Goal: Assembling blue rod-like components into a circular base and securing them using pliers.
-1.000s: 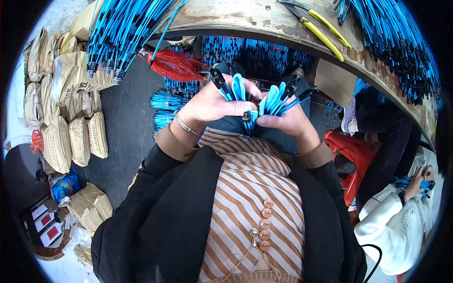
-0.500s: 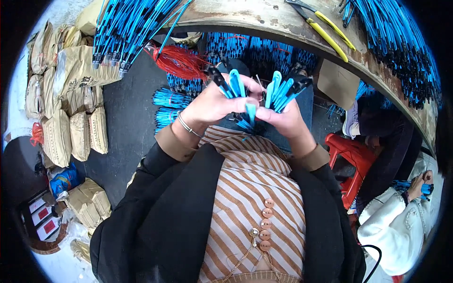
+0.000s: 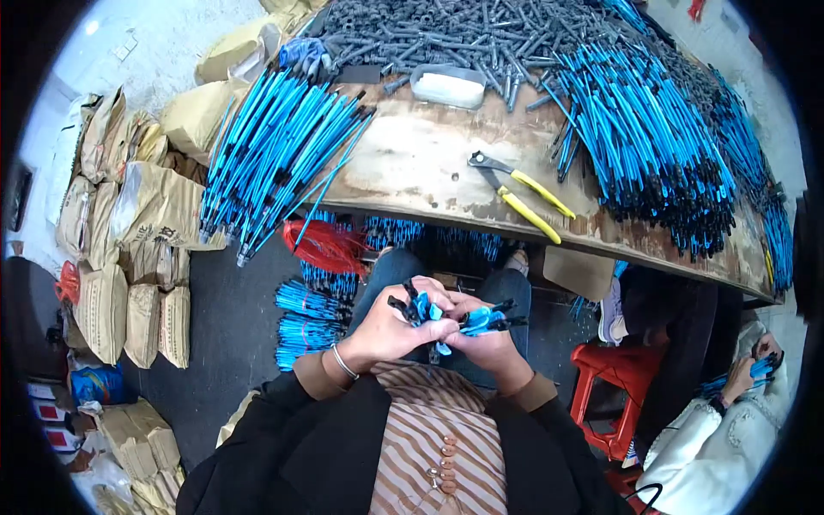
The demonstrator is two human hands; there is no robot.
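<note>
In front of my lap, my left hand (image 3: 390,324) and my right hand (image 3: 491,348) are closed close together, thumbs almost meeting. Fingers of the left wrap a small bunch of blue strips with black ends (image 3: 422,309). A similar bunch of blue strips with black ends (image 3: 482,319) sticks out of the right. Between the thumbs, a short blue piece (image 3: 443,348) points downward. Whether the two bunches join behind my fingers is hidden.
Ahead, the wooden table (image 3: 403,163) carries yellow-handled pliers (image 3: 524,197), piles of blue black-ended strips (image 3: 644,146), grey plugs (image 3: 429,34) and a plastic box (image 3: 448,87). Red ties (image 3: 326,247) hang at its edge. Paper sacks (image 3: 103,309) stand left; a co-worker's hand (image 3: 738,378) is right.
The view has tilted up, showing more of the table. My hands sit lower in the picture, and the strips show more end-on. Both hands keep their hold.
</note>
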